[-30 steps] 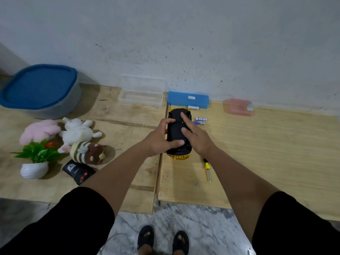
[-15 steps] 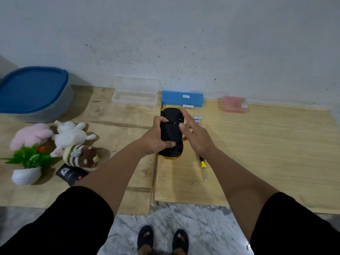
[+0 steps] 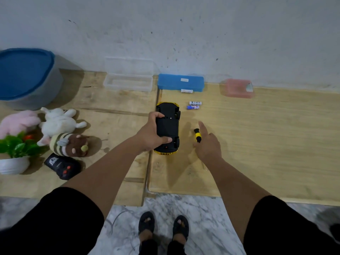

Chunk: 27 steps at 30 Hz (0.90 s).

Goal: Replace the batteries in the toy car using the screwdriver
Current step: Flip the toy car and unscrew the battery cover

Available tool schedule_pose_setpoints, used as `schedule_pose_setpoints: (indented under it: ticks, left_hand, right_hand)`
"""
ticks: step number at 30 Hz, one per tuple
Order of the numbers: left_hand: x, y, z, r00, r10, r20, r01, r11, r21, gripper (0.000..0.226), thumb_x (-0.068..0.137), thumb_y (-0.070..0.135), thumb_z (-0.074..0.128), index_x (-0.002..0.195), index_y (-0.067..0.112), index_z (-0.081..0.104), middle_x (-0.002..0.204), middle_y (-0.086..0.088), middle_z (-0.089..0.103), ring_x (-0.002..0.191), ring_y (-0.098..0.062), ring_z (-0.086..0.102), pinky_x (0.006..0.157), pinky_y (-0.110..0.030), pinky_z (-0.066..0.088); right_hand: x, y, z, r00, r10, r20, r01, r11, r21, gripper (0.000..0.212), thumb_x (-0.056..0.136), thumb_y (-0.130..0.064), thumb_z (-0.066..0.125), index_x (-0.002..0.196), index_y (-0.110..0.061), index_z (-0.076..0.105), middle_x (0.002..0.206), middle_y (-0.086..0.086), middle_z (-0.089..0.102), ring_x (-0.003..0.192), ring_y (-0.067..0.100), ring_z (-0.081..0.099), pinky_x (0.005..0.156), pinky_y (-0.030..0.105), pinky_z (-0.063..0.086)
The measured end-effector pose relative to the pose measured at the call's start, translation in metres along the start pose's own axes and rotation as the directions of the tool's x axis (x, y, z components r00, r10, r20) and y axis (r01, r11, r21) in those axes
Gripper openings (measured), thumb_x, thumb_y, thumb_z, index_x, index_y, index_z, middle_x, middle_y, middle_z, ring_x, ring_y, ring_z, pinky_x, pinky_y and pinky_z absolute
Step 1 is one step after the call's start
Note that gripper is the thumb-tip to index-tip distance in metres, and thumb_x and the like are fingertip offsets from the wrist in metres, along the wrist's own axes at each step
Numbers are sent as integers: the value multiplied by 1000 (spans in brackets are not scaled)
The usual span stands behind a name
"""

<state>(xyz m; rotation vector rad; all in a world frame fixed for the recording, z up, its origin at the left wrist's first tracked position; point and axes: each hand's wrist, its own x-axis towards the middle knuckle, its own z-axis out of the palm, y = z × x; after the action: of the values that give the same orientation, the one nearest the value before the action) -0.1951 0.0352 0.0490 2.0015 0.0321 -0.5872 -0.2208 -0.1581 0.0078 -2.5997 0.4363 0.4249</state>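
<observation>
Overturned, yellow toy car (image 3: 168, 126) shows its black underside

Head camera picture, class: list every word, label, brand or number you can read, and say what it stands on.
None can be read.
Batteries: print too small.
Blue case: white label blurred.
Remote control: white logo illegible.
Pink box: label illegible.

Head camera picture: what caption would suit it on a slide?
Left hand grips the upturned toy car while the right hand picks up the screwdriver.
</observation>
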Motion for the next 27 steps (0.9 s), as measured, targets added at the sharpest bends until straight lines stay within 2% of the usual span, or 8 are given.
schedule_pose_setpoints:
  ticks: [3,5,8,11,13,18,24,27]
  left_hand:
    - [0,0,2,1000,-11,-16,11,1000,-1,72,78,6,74,126,26,24,125,-8,44,109,-26,54,89,-42,53]
    - [0,2,2,999,-27,-28,27,1000,-1,72,78,7,74,127,26,24,124,-8,44,109,-27,53,89,-43,53]
    - [0,9,3,997,-55,-49,54,998,-8,74,77,7,74,128,26,24,124,-9,45,109,-28,53,90,-44,53]
    - [1,16,4,996,-59,-62,59,998,0,76,77,7,75,130,24,22,126,-11,44,109,-29,53,92,-45,51]
    - [2,20,4,997,-61,-56,61,998,6,77,77,7,75,130,24,22,128,-13,45,110,-29,52,93,-45,51]
    - [1,27,6,998,-55,-43,55,998,-9,78,77,7,75,132,24,22,128,-11,45,111,-27,51,92,-42,51]
    - [1,26,3,998,-44,-40,44,999,-9,77,77,7,75,130,24,22,129,-11,47,112,-28,52,93,-44,51]
    - [0,25,1,999,-34,-40,34,999,0,77,76,8,75,130,23,22,129,-11,47,112,-28,52,94,-45,50]
  right_hand:
    - [9,-8,-10,997,34,-65,-23,986,165,70,94,-18,51,150,-19,10,116,16,57,109,31,54,81,33,39]
    - [14,-19,-27,987,23,-158,27,952,306,58,93,-19,53,145,-11,28,114,14,62,111,29,55,91,33,40]
    - [18,-39,-61,948,8,-318,155,861,485,24,91,-19,57,112,-7,61,91,6,65,86,20,58,81,29,43]
    - [23,-56,-84,927,71,-369,221,691,688,9,89,-21,59,88,-12,62,70,-5,56,71,16,54,77,35,50]
    - [24,-65,-89,928,102,-358,237,580,780,8,89,-20,59,84,-13,60,73,-3,59,76,21,62,83,41,54]
    - [21,-78,-85,937,96,-336,233,544,806,10,89,-22,60,84,-13,60,85,6,66,86,28,67,84,43,55]
    - [17,-79,-78,934,79,-348,239,585,775,9,90,-21,60,87,-13,58,85,5,65,81,24,68,67,25,53]
    - [18,-80,-76,937,88,-339,225,590,775,9,90,-21,60,86,-14,58,85,5,66,83,26,68,73,32,56]
